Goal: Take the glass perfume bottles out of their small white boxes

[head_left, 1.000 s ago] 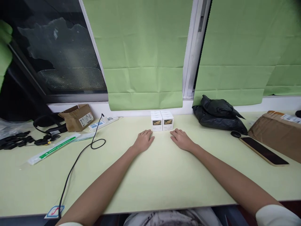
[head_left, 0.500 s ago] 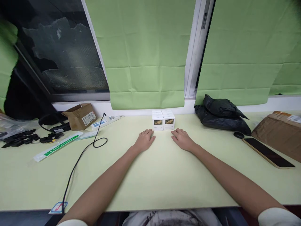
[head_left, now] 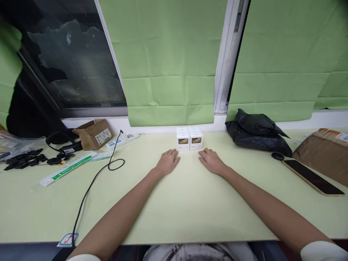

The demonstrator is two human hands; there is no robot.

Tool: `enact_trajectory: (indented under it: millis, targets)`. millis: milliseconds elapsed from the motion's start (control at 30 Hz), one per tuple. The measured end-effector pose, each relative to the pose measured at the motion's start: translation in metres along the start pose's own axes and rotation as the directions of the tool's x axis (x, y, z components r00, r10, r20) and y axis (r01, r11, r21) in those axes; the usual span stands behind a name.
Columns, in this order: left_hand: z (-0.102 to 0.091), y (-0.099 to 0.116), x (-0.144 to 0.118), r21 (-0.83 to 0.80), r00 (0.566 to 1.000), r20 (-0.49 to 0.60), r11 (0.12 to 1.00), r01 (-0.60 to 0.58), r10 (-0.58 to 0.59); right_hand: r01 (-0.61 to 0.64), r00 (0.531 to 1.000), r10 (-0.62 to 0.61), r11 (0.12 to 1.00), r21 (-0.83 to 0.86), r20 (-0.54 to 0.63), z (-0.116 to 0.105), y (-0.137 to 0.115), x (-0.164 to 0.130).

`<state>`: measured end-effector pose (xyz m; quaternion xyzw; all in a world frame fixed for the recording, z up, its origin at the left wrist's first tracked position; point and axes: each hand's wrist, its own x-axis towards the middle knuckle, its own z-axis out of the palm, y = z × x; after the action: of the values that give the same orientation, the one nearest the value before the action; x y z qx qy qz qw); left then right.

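Note:
My left hand lies palm down on the pale green table, fingers slightly apart, holding nothing. My right hand rests flat the same way a little to the right. Just beyond the fingertips stand several small white boxes with gold labels, packed together in a block near the window sill. Neither hand touches the boxes.
A black plastic bag and a phone lie to the right, beside a brown parcel. To the left are a black cable, a small cardboard box, a power strip, a long white packet and black parts.
Only the head view has shifted slightly; both hands stay flat on the table in the same spot before the boxes.

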<state>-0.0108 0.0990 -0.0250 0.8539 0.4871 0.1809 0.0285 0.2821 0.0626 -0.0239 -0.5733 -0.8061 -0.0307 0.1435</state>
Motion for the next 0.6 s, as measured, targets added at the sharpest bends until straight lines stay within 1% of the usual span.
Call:
enact_trajectory:
  millis: [267,600]
  targets:
    - [-0.0004,0.0008,0.0001,-0.002,1.000,-0.005,1.000,-0.004,0.004,-0.003,1.000,0.003,1.000,-0.001,-0.003,0.0009,0.0005,0.0006]
    - [0.0006,-0.0006,-0.0001,0.000,1.000,-0.011,1.000,-0.012,0.012,-0.002,1.000,0.002,1.000,0.018,0.007,-0.0034,-0.0016,-0.0010]
